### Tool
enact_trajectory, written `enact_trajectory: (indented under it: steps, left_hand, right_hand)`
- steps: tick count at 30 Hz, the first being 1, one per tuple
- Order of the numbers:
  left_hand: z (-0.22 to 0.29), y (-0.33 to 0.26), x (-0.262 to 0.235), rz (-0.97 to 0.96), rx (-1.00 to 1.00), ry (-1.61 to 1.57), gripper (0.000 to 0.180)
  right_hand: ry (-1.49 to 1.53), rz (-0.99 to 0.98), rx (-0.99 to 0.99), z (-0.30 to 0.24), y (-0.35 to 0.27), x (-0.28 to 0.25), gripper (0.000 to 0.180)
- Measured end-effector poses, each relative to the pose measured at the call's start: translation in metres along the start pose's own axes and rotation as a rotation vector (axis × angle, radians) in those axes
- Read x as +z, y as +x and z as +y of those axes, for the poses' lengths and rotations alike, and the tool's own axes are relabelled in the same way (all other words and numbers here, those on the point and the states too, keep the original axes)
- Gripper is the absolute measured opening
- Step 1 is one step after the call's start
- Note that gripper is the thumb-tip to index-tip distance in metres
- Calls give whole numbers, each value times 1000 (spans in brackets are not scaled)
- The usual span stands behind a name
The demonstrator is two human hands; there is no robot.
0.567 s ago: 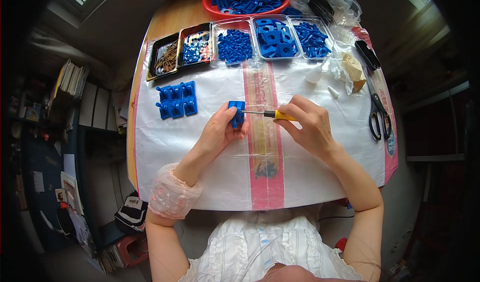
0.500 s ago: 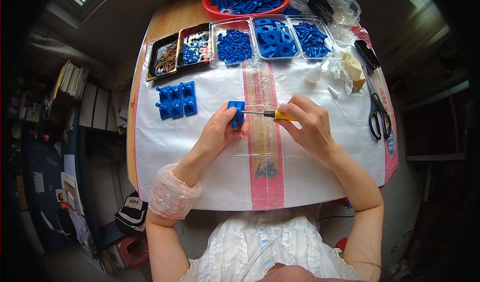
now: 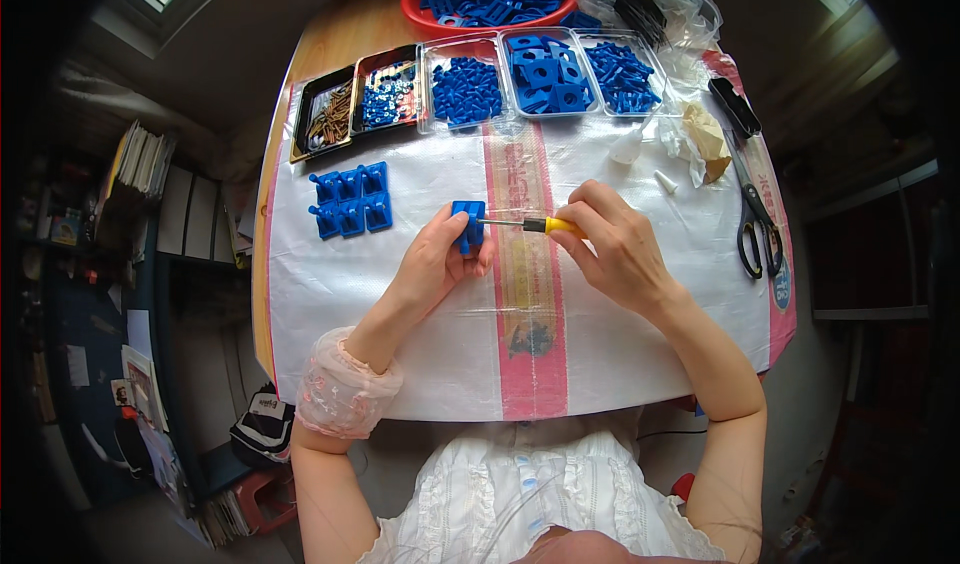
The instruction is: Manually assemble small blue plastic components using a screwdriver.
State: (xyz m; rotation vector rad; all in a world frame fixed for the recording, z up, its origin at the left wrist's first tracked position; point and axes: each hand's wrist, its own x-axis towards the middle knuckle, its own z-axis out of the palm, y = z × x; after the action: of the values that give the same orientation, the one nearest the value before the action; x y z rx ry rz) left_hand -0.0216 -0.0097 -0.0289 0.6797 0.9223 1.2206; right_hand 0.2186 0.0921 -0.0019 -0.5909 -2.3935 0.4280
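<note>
Near the middle of the table, my left hand [image 3: 444, 254] is closed round a small blue plastic part [image 3: 468, 222], thumb on top and fingers beneath. My right hand [image 3: 618, 249] grips the yellow and black handle of a screwdriver [image 3: 530, 224]. Its metal shaft runs leftward, and the tip meets the right side of the blue part. Whether a screw sits at the tip is too small to tell. To the left, several assembled blue pieces [image 3: 350, 200] with upright pegs lie side by side in two rows.
Along the back stand a tray of brown screws [image 3: 332, 114], a tray of small metal-and-blue pieces [image 3: 388, 94] and clear boxes of blue parts [image 3: 466, 89]. Behind them is a red basin [image 3: 415, 9]. At right lie scissors [image 3: 752, 229], a small white nozzle [image 3: 665, 181] and crumpled brown paper [image 3: 706, 139].
Both hands, the blue part and the screwdriver have shifted very slightly left. The fingers of my right hand have changed position a little on the handle.
</note>
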Motion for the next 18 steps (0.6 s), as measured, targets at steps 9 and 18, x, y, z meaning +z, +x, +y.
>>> enact_trajectory:
  steps: [9,18]
  left_hand:
    - [1,0,4,0,-12,-2,24]
    - [1,0,1,-3,-7,-18,23]
  right_hand:
    - [16,1,-6,3,-4,4,21]
    - [39,-13,7,3,-4,6,19]
